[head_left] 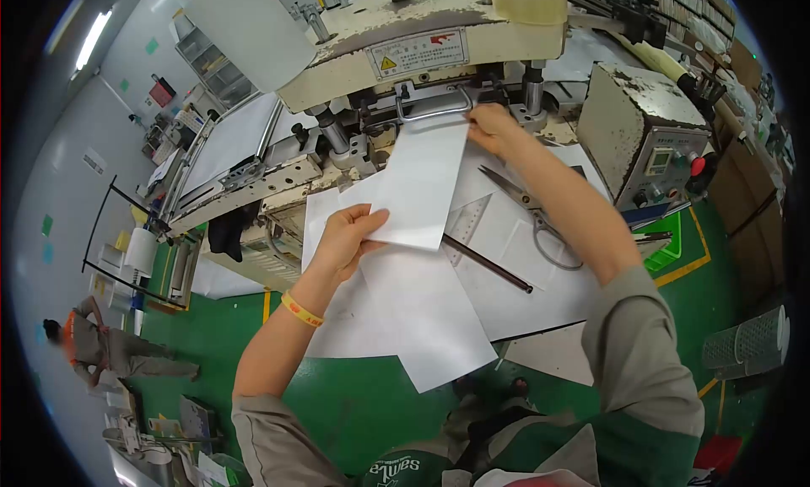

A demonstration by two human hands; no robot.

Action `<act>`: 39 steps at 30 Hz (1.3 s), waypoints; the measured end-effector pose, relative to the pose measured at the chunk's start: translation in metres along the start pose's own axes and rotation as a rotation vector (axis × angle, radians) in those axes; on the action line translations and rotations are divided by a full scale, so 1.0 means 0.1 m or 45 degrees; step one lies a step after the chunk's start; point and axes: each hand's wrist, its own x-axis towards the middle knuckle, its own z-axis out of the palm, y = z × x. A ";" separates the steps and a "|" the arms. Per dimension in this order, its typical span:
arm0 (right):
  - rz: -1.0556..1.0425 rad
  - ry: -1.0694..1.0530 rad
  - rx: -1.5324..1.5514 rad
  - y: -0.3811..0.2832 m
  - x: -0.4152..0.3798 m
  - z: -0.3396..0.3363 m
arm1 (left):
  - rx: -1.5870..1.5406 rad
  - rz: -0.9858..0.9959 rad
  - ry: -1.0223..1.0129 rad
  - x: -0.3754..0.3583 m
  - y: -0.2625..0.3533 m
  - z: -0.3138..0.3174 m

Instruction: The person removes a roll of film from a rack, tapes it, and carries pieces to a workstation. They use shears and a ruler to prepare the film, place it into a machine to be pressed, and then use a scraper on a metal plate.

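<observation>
A white sheet (422, 179) slants from the front of the press up to its metal loop handle (434, 112). My left hand (346, 242) pinches the near left edge of this sheet, thumb on top. My right hand (496, 131) is closed at the sheet's far right corner, right beside the handle; its fingertips are partly hidden. Below lie more white sheets (430, 318), a clear ruler (467, 226), a dark slim rod (494, 266) and a pair of scissors (510, 186), partly covered by my right forearm.
The cream press (337, 82) with a warning label rises in front. A control box (645, 141) with a red knob stands right, a green bin (666, 242) below it. A metal roller frame (228, 162) extends left. Another person (110, 344) stands far left.
</observation>
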 end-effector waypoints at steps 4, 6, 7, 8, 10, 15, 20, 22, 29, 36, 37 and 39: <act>-0.030 -0.175 -0.352 -0.63 -1.18 -0.25 | -0.133 0.080 0.028 0.31 0.04 0.09; -0.486 -0.228 -0.856 -0.85 -1.84 -0.61 | -0.169 0.120 0.071 0.52 0.10 0.20; -0.734 -0.043 -1.080 -0.86 -2.13 -0.88 | -0.128 0.157 0.049 0.67 0.10 0.22; -0.913 0.354 -1.087 -0.85 -2.49 -1.00 | -0.087 0.190 0.023 0.78 0.10 0.25; -1.347 1.032 -0.971 -0.66 -2.75 -1.76 | -0.163 0.206 -0.011 0.83 0.12 0.37; -1.236 1.035 -1.065 -0.33 -2.51 -3.79 | -0.066 0.205 -0.019 0.74 -0.08 0.50; -0.766 0.938 -0.089 -0.04 -1.91 -3.63 | -0.034 0.234 -0.061 0.81 -0.06 0.71; -0.870 0.928 -0.009 0.03 -1.92 -3.74 | -0.106 0.279 -0.059 0.87 -0.04 0.82; -0.892 0.683 0.014 0.05 -1.99 -4.10 | -0.287 0.336 -0.020 0.92 -0.04 0.97; -0.877 0.783 0.024 0.00 -1.99 -3.90 | -0.372 0.371 -0.049 1.12 -0.08 0.97; -0.900 0.775 0.023 0.03 -1.99 -3.91 | -0.363 0.379 -0.053 1.11 -0.10 0.96; -0.918 0.732 0.033 0.05 -1.99 -3.99 | -0.343 0.366 -0.066 1.08 -0.14 0.98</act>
